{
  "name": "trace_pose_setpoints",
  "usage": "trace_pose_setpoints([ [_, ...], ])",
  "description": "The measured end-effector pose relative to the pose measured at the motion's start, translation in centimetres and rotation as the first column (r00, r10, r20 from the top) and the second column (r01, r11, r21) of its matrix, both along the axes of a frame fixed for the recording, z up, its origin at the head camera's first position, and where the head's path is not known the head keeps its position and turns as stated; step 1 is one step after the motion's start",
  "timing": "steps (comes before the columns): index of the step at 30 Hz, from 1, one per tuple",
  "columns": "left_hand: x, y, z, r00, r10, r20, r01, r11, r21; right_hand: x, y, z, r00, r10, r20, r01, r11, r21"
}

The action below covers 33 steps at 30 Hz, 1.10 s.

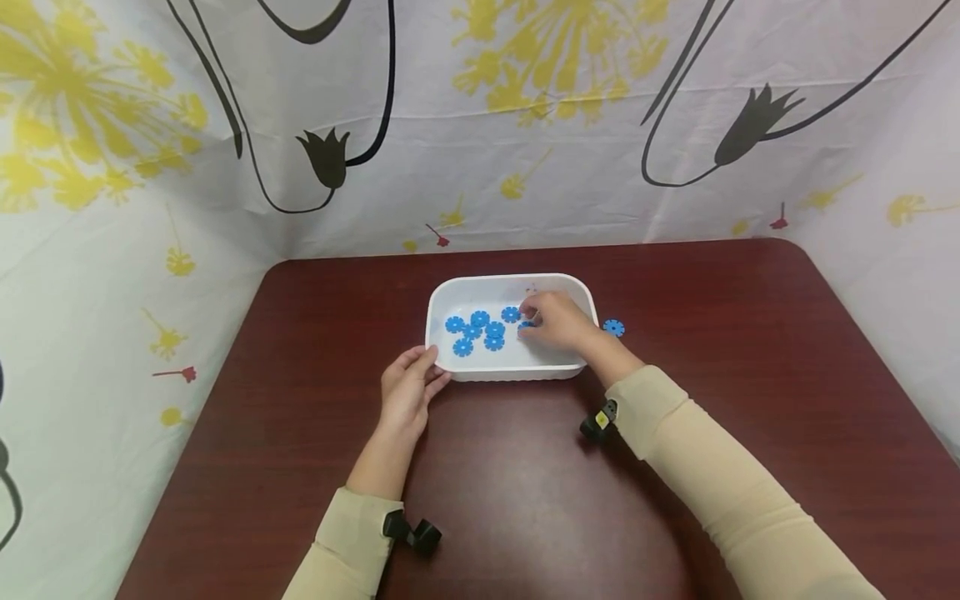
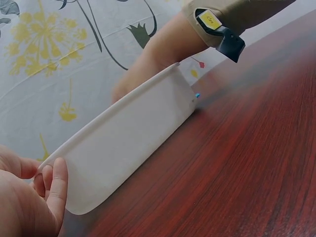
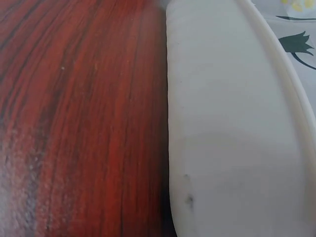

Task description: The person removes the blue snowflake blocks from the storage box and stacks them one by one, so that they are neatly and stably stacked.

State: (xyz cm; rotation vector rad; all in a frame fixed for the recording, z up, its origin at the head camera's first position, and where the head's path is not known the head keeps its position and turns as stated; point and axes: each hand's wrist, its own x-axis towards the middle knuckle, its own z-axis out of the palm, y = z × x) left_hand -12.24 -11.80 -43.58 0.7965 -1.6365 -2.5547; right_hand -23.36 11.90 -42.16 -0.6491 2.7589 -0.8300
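Observation:
A white plastic tray (image 1: 517, 374) holds several blue notched discs (image 1: 480, 319), most of them towards its left side. The left hand (image 1: 407, 390) grips the tray's near left corner, thumb at the rim and fingers against the outer wall; the left wrist view shows this hand (image 2: 37, 192) too. Inside the tray, the right hand (image 1: 557, 321) reaches down with curled fingers and pinches a blue disc, partly hidden by the fingertips. In the right wrist view only the tray's outer wall (image 3: 232, 118) shows, not the hand.
One more blue disc (image 1: 613, 327) lies on the table just right of the tray. The dark red wooden table (image 1: 300, 442) has its far edge against a hanging white cloth (image 1: 420, 150) printed with flowers. Small black devices (image 1: 597, 422) are worn on both cuffs.

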Motion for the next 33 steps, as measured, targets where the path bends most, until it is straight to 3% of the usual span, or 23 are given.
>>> trace_pose_setpoints([
  [8, -0.02, 0.08, 0.07, 1.000, 0.003, 0.001, -0.003, 1.000, -0.001, 0.15, 0.08, -0.12, 0.999, -0.006, 0.038, 0.002, 0.994, 0.114],
  [19, -0.05, 0.04, -0.02, 1.000, -0.002, 0.007, 0.002, 1.000, -0.006, 0.01, 0.08, -0.40, 0.994, 0.062, 0.089, -0.066, 0.997, 0.044],
  [27, -0.05, -0.05, -0.13, 1.000, 0.001, 0.004, -0.001, 1.000, -0.002, -0.06, 0.15, -0.34, 0.995, 0.029, 0.095, -0.033, 0.999, 0.039],
  [33, -0.02, -0.12, -0.17, 1.000, -0.007, 0.000, 0.007, 1.000, 0.002, 0.04, 0.18, -0.30, 0.994, 0.055, 0.091, -0.058, 0.998, 0.027],
])
